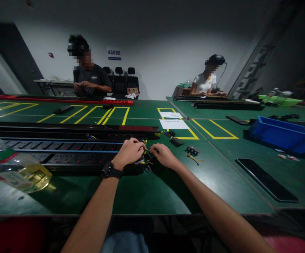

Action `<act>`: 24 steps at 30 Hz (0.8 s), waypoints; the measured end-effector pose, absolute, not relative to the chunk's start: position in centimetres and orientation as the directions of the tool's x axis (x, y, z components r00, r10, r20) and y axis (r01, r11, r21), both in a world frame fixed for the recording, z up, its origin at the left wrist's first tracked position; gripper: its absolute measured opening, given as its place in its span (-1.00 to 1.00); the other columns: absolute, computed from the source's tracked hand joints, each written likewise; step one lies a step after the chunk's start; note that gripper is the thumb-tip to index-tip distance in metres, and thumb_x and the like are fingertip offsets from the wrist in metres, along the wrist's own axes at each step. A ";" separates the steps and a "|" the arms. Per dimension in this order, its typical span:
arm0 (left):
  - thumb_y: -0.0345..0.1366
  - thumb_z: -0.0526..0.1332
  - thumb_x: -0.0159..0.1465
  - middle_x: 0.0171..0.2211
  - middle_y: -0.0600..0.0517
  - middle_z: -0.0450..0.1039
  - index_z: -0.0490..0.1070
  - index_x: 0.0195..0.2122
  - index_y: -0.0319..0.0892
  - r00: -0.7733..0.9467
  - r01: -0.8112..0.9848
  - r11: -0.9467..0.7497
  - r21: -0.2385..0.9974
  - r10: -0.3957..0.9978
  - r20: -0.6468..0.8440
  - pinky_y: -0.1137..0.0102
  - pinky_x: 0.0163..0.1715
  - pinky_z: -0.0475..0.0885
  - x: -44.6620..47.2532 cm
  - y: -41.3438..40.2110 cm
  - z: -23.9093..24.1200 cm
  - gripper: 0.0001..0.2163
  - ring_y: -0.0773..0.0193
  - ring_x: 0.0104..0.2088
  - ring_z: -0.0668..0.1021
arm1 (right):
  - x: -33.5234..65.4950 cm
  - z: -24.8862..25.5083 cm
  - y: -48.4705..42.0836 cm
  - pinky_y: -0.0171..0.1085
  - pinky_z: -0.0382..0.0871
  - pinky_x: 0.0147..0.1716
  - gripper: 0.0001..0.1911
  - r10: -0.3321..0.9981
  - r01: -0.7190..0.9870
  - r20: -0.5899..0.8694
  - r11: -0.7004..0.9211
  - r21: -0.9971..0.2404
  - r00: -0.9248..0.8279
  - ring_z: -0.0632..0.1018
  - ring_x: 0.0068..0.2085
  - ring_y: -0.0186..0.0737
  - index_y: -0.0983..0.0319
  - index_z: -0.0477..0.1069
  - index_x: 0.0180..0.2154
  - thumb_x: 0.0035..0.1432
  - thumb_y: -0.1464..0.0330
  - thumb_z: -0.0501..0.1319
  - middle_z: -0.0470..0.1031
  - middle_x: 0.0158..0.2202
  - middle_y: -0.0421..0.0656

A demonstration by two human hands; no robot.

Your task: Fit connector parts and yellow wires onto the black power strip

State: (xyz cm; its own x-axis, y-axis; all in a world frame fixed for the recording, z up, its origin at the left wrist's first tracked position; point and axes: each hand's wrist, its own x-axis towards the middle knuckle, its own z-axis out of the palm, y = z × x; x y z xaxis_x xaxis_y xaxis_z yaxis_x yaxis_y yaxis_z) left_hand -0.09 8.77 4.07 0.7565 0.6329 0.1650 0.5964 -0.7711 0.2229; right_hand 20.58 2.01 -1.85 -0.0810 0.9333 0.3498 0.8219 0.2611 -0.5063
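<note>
My left hand, with a black watch on the wrist, is closed in a pinch at the right end of a long black power strip. My right hand is closed too, pinching thin yellow and dark wires that run between both hands. The wires come out of the strip's open end. Small black parts lie just right of my right hand on the green table.
A plastic bottle of yellowish liquid lies at the left. More black strips lie behind. A blue bin, a flat black plate and white papers sit to the right. Two people work at the far tables.
</note>
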 end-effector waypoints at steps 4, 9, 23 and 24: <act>-0.29 0.04 0.46 0.01 -0.04 0.65 0.65 -0.03 -0.04 0.761 0.591 -0.777 0.216 0.626 0.172 0.03 0.25 0.33 -0.1 8.9 3.9 -0.66 -0.01 0.20 0.49 | 20.6 -1.9 2.0 -0.26 0.23 -0.19 -0.82 0.934 0.820 0.348 0.257 -0.511 -0.076 0.50 -0.21 -0.18 0.19 0.51 -0.26 0.42 0.46 0.18 0.58 -0.27 -0.15; -0.28 0.03 0.46 0.02 -0.05 0.65 0.65 -0.01 -0.04 0.765 0.585 -0.784 0.207 0.618 0.180 0.03 0.25 0.34 -0.2 8.9 3.8 -0.65 0.00 0.20 0.49 | 20.6 -1.9 2.0 -0.26 0.23 -0.19 -0.82 0.930 0.817 0.360 0.265 -0.512 -0.076 0.50 -0.21 -0.17 0.20 0.50 -0.27 0.43 0.46 0.18 0.59 -0.27 -0.15; -0.26 0.05 0.45 0.04 -0.05 0.65 0.68 0.02 0.02 0.753 0.604 -0.766 0.218 0.639 0.160 0.04 0.24 0.33 -0.1 8.9 4.0 -0.63 -0.01 0.20 0.49 | 20.6 -1.6 1.9 -0.25 0.30 -0.13 -0.85 0.929 0.806 0.353 0.290 -0.516 -0.109 0.55 -0.18 -0.17 0.20 0.59 -0.24 0.41 0.42 0.24 0.61 -0.24 -0.12; -0.26 0.05 0.45 0.04 -0.05 0.65 0.68 0.01 0.02 0.752 0.605 -0.766 0.218 0.639 0.159 0.04 0.24 0.33 -0.1 8.8 4.0 -0.64 -0.01 0.20 0.49 | 20.6 -1.6 1.9 -0.25 0.31 -0.13 -0.86 0.929 0.801 0.353 0.290 -0.524 -0.105 0.55 -0.17 -0.16 0.20 0.60 -0.23 0.39 0.43 0.26 0.62 -0.24 -0.12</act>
